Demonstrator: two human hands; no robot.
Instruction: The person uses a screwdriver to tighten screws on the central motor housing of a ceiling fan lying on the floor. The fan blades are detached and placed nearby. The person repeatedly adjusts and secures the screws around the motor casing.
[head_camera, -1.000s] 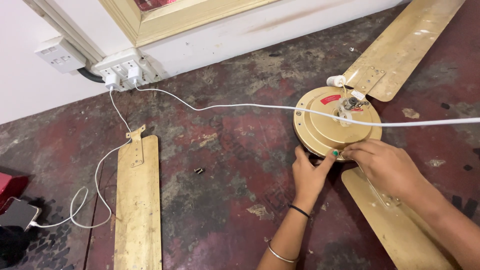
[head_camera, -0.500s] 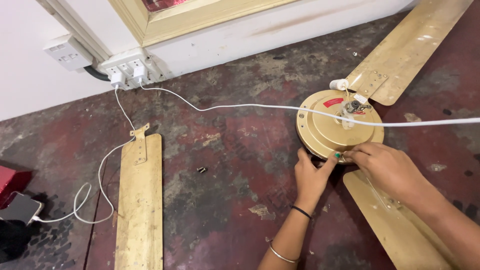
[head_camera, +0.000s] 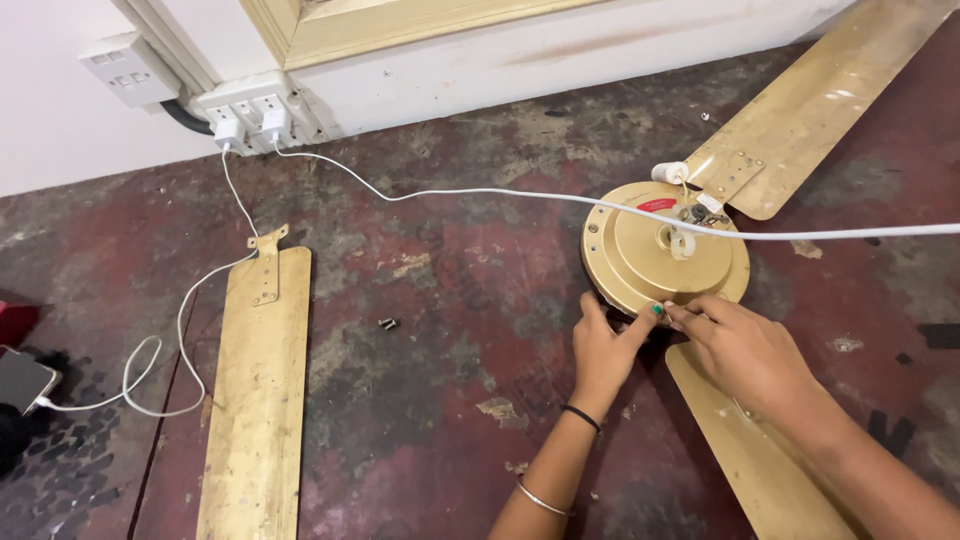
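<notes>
**Both hands at the near rim of the fan motor**

A loose gold blade (head_camera: 255, 400) lies on the floor at the left, long axis running near to far, bracket end far. Right of centre, the round fan motor (head_camera: 665, 262) lies flat, facing up. The left hand (head_camera: 605, 350) cups its near rim; the right hand (head_camera: 745, 350) pinches there, though what the grip holds is hidden. An attached blade (head_camera: 820, 120) points far-right.

We see a dark red, worn floor (head_camera: 420, 420). On it lies a loose gold fan blade (head_camera: 255, 400) at the left. A tiny screw (head_camera: 387, 323) sits near the middle. The round gold fan motor (head_camera: 640, 255) rests at the right. A phone (head_camera: 22, 380) lies far left, with its white cable (head_camera: 150, 385).
</notes>
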